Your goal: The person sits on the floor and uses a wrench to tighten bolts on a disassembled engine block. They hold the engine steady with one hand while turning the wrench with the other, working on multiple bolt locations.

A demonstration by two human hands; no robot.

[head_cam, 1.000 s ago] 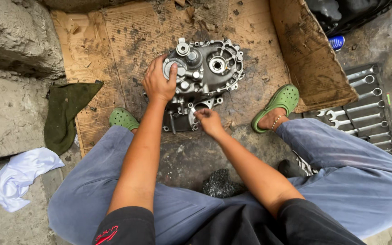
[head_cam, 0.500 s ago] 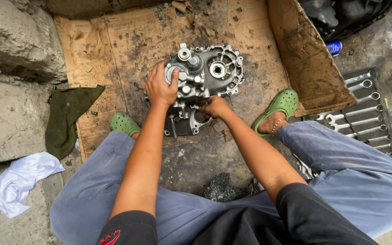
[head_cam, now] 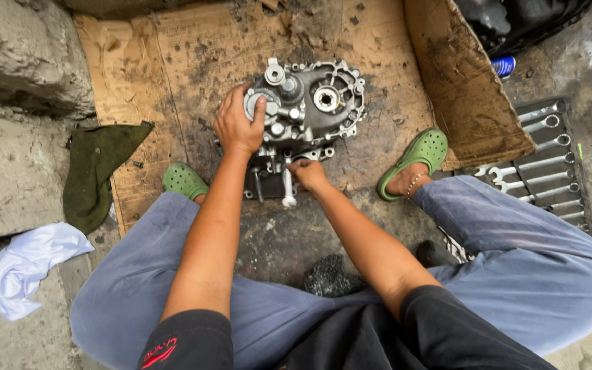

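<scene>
- Since a moment ago the right hand (head_cam: 307, 173) has drawn back a little from under the casing, and a pale metal shaft (head_cam: 287, 185) now shows beside it, sticking out of the near edge.
- The left hand (head_cam: 238, 123) has stayed put, fingers spread and pressed over the round boss at the left end of the grey engine casing (head_cam: 310, 109).
- The right hand's fingers are bunched, pinching at something beside the shaft; what exactly, I can't tell.
- The casing lies flat on oily cardboard (head_cam: 173, 62) on the ground, between the two green clogs (head_cam: 419, 154), open face up.
- Its long axis runs left to right, tilted slightly up to the right; the shaft points back toward the person.
- A row of spanners (head_cam: 543, 164) lies to the right.
</scene>
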